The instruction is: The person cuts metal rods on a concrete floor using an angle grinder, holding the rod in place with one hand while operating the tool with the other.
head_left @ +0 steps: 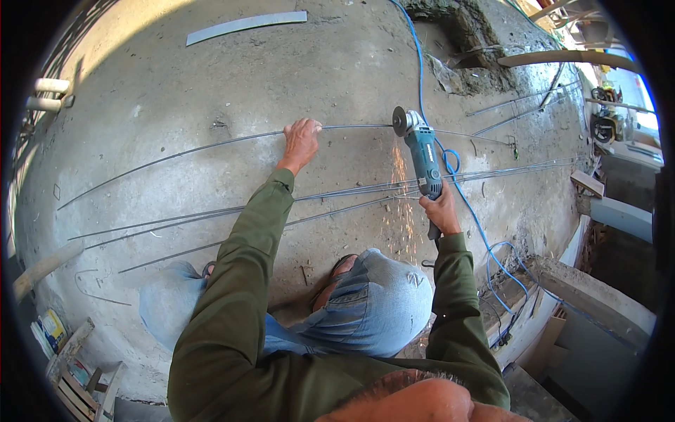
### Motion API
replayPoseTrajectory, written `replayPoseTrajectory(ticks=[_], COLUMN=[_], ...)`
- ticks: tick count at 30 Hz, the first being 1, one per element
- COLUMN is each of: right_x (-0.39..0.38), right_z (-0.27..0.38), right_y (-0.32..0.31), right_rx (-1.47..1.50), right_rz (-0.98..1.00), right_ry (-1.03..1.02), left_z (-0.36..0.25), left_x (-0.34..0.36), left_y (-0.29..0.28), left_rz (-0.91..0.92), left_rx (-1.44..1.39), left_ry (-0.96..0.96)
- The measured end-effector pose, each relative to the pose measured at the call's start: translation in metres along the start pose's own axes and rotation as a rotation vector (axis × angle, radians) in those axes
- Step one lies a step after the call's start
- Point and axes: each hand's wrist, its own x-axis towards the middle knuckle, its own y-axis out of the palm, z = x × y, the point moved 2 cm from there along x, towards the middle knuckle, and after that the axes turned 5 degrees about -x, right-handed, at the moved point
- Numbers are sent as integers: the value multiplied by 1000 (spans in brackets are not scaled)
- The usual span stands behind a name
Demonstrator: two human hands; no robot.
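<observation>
My left hand [302, 141] is closed around a long thin steel rod [211, 146], which runs across the concrete floor from far left to the right. In my right hand [442, 209] is a teal angle grinder [425, 156], gripped by its rear body. Its dark cutting disc [400, 121] meets the rod to the right of my left hand. Orange sparks [401, 176] stream from the disc down toward my knee. Several more rods [344, 191] lie on the floor between the grinder and my knees.
A blue cord [470, 200] winds over the floor beside the grinder. A flat pale strip [246, 27] lies at the far side, with a dug hole [439, 39] to its right. Concrete blocks [594, 295] edge the right; a wooden pole [46, 269] lies left.
</observation>
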Motion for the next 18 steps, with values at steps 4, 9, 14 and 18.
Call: replayPoseTrajectory(ticks=[4, 9, 14, 18], right_x=[3, 1, 2, 2], right_z=[1, -4, 0, 3], right_y=[1, 1, 0, 0], right_rx=[66, 40, 27, 56], right_rz=[42, -1, 20, 13], right_ry=[117, 21, 33, 41], left_z=[1, -1, 1, 0], left_x=[-2, -2, -2, -2], left_y=[0, 0, 0, 1], left_rz=[21, 22, 29, 7], left_rx=[-3, -4, -19, -13], left_ry=[-14, -23, -27, -20])
